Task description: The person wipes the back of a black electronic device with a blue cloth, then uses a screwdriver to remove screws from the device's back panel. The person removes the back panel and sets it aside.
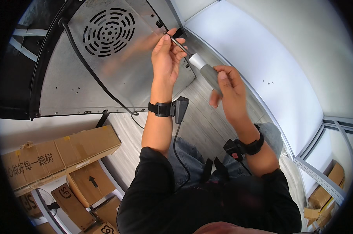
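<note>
My right hand [232,91] is wrapped round the grey and white handle of a screwdriver [210,75]. Its metal shaft slants up and left to the edge of a shiny metal panel [118,84]. Up at that edge, my left hand [168,58] has its thumb and fingers pinched about the shaft near the tip. The tip itself, and any screw under it, is hidden by the fingers. A round slotted vent [109,32] is cut in the panel, and a black cable [89,69] hangs across it.
Cardboard boxes [67,156] are stacked at the lower left. A white panel [258,58] rises along the right, with a metal frame [320,177] at its lower end. Wood-look flooring [196,105] lies below my arms. Each wrist wears a strapped black device with a cable.
</note>
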Tool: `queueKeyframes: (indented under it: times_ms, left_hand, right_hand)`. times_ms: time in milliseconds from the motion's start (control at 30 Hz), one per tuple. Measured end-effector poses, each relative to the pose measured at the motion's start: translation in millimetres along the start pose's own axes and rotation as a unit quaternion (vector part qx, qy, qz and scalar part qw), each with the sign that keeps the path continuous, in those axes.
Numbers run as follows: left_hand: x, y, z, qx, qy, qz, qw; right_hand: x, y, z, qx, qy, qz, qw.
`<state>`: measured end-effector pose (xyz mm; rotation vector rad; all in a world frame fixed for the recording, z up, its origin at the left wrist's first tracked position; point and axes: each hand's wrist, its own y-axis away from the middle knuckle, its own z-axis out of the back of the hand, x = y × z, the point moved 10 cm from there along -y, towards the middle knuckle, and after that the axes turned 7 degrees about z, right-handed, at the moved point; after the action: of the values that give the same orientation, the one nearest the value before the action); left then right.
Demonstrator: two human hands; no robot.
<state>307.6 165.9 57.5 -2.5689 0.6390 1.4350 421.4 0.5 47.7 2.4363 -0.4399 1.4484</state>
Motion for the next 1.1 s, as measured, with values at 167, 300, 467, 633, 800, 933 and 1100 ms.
queueKeyframes:
  times_ms: [167,300,467,633,800,933,1100]
  left_hand:
    - [0,9,-12,0.003,-0.04,0.027,0.999]
    - [3,6,-10,0.026,-0.028,0.039,0.999]
    - [5,9,-12,0.001,-0.009,0.045,0.999]
    - [2,15,-19,0.008,-0.062,0.068,0.996]
    - [6,14,-15,0.019,-0.106,0.063,0.992]
    - [7,15,-17,0.024,-0.065,0.059,0.996]
    - [12,23,-33,0.059,-0.112,0.091,0.988]
  right_hand:
    - [64,21,-29,0.024,0.402,0.409,0.819]
    - [55,13,-17,0.001,0.292,0.3,0.908]
    - [17,0,0,0.004,0.252,0.082,0.964]
    - [60,16,-19,-0.029,0.428,0.336,0.839]
    - [50,8,-7,-0.033,0.284,0.238,0.928]
    - [11,0,2,0.03,0.187,-0.05,0.981]
    - [47,2,-7,-0.004,0.356,0.223,0.907]
